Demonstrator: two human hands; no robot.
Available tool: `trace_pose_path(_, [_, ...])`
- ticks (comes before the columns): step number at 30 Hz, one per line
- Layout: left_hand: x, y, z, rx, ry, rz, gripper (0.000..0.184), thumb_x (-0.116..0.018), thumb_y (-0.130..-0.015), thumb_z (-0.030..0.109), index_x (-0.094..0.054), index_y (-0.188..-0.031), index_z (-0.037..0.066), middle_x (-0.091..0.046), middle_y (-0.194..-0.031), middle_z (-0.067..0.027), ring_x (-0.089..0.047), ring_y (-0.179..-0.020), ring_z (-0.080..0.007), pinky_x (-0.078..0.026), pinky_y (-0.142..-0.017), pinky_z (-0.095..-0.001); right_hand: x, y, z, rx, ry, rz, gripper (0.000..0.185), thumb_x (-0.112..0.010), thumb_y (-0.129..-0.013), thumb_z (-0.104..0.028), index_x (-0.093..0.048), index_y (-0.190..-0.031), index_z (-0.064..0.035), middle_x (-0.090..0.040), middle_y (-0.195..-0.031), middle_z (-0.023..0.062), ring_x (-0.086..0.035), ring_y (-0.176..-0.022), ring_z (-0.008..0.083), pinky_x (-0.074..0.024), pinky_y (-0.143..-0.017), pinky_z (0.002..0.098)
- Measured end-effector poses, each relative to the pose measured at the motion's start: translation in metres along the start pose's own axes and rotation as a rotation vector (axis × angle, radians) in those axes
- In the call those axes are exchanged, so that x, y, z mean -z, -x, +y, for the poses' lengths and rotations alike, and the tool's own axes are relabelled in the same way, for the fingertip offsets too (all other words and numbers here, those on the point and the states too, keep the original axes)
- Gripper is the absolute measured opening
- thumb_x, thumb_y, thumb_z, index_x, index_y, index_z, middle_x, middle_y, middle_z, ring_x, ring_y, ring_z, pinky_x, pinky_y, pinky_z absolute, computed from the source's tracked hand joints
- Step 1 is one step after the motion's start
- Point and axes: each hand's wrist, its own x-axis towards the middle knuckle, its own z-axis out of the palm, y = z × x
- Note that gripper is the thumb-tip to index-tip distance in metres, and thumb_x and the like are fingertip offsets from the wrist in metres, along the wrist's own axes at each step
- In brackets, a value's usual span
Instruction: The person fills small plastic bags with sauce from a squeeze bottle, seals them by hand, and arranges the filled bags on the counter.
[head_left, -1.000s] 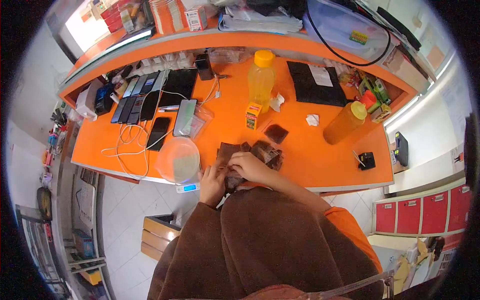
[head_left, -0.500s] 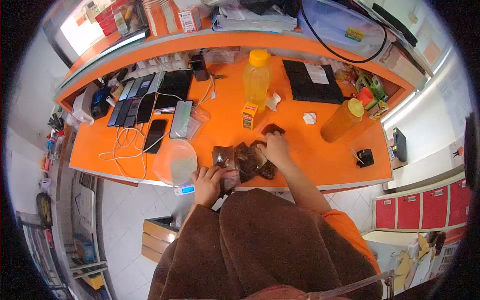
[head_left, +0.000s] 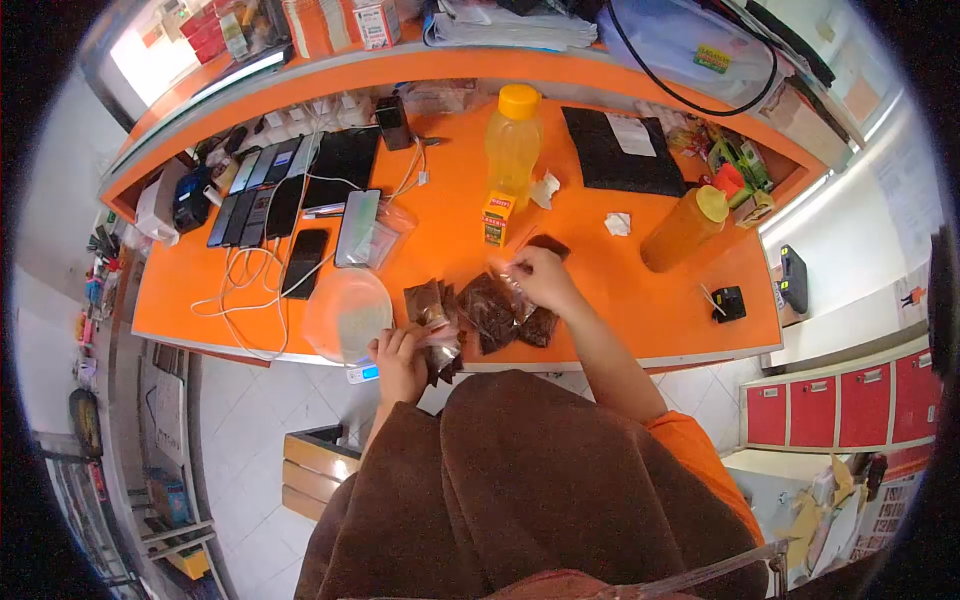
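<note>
Near the table's front edge, my left hand [head_left: 400,362] is closed on the clear ends of several small plastic packets [head_left: 430,305] with dark brown contents. My right hand [head_left: 545,280] pinches the clear plastic top of another brown packet [head_left: 487,312], which hangs or leans over the pile. Under my right wrist lies one more brown packet [head_left: 538,328], and a dark flat piece [head_left: 549,245] sits just beyond the fingers. Left of these packets stands a translucent round tub [head_left: 350,315], above a small scale [head_left: 363,374] with a lit blue display.
Behind the packets stand a yellow-capped bottle [head_left: 514,150] and a small yellow-red box [head_left: 496,220]. An amber bottle [head_left: 685,230] stands at right, near a black box [head_left: 729,303]. Phones [head_left: 304,263] and white cables lie at left. A shelf [head_left: 560,68] overhangs the back.
My right hand has drawn back a little from the dark piece and now pinches a packet by its clear top. The packets in my left hand have shifted left and fanned out.
</note>
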Motion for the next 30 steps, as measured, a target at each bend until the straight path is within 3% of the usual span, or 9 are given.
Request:
trace_pose_path(6, [-0.005, 0.011, -0.011, 0.063, 0.042, 0.007, 0.037, -0.055, -0.06, -0.001, -0.06, -0.094, 0.013, -0.06, -0.101, -0.0024, -0.05, -0.094, -0.0264, -0.032, -0.086, -0.0419, 0.023, 0.027, -0.057, -0.215, -0.551, -0.259, 0.017, -0.066, -0.079, -0.012, -0.058, -0.082, 0.0032, -0.061, -0.07, 0.0108, -0.057, -0.045, 0.0176, -0.0465, -0.048, 0.0291])
trace_pose_path(9, [-0.001, 0.01, -0.009, 0.056, 0.049, -0.003, 0.038, -0.055, -0.06, -0.002, -0.06, -0.094, 0.014, -0.06, -0.101, -0.0013, -0.051, -0.094, -0.0257, -0.032, -0.086, -0.042, 0.005, 0.037, -0.021, -0.085, -0.11, -0.102, 0.015, -0.065, -0.078, -0.01, -0.058, -0.081, 0.0032, -0.062, -0.08, 0.0153, -0.062, -0.063, 0.026, -0.0495, -0.058, 0.0342])
trace_pose_path(12, [-0.001, 0.01, -0.009, 0.042, 0.059, 0.002, 0.037, -0.055, -0.06, -0.002, -0.06, -0.093, 0.014, -0.061, -0.101, -0.0005, -0.051, -0.094, -0.025, -0.032, -0.086, -0.0417, -0.005, 0.052, -0.009, 0.029, 0.338, 0.001, 0.011, -0.062, -0.076, -0.007, -0.059, -0.08, 0.0026, -0.059, -0.093, 0.0214, -0.06, -0.087, 0.0347, -0.0485, -0.073, 0.0404])
trace_pose_path(13, [-0.001, 0.01, -0.009, 0.038, 0.06, 0.004, 0.037, -0.055, -0.06, -0.002, -0.06, -0.093, 0.014, -0.061, -0.101, -0.0003, -0.051, -0.094, -0.0247, -0.031, -0.086, -0.0416, -0.008, 0.052, -0.01, -0.11, 0.283, -0.046, 0.009, -0.061, -0.074, -0.006, -0.06, -0.079, 0.0017, -0.055, -0.103, 0.0256, -0.051, -0.1, 0.0397, -0.0441, -0.083, 0.0443])
trace_pose_path(22, [0.001, 0.007, -0.006, 0.008, 0.025, -0.003, 0.034, -0.058, -0.063, 0.0, -0.061, -0.093, 0.016, -0.062, -0.099, 0.0008, -0.052, -0.092, -0.0227, -0.031, -0.083, -0.0411, -0.018, 0.046, -0.009, 0.008, 0.345, -0.05, 0.006, -0.064, -0.073, -0.005, -0.063, -0.076, 0.0009, -0.063, -0.08, 0.0155, -0.062, -0.08, 0.0319, -0.0489, -0.073, 0.0407])
trace_pose_path(28, [0.005, -0.003, -0.001, -0.075, -0.048, -0.054, 0.033, -0.058, -0.065, 0.003, -0.061, -0.095, 0.017, -0.061, -0.1, 0.0012, -0.052, -0.092, -0.0221, -0.031, -0.082, -0.0428, 0.021, 0.026, -0.043, 0.017, -0.056, -0.099, 0.011, -0.067, -0.073, -0.007, -0.063, -0.077, 0.0027, -0.064, -0.077, 0.0173, -0.063, -0.067, 0.0297, -0.0491, -0.063, 0.0367])
trace_pose_path(30, [0.007, -0.007, 0.001, -0.093, -0.058, -0.096, 0.036, -0.058, -0.064, 0.003, -0.06, -0.097, 0.017, -0.061, -0.1, 0.0016, -0.052, -0.093, -0.0218, -0.031, -0.082, -0.0437, 0.035, 0.019, -0.065, 0.145, 0.087, -0.082, 0.009, -0.065, -0.075, -0.005, -0.063, -0.08, 0.0019, -0.063, -0.075, 0.016, -0.063, -0.07, 0.0279, -0.0478, -0.063, 0.0365])
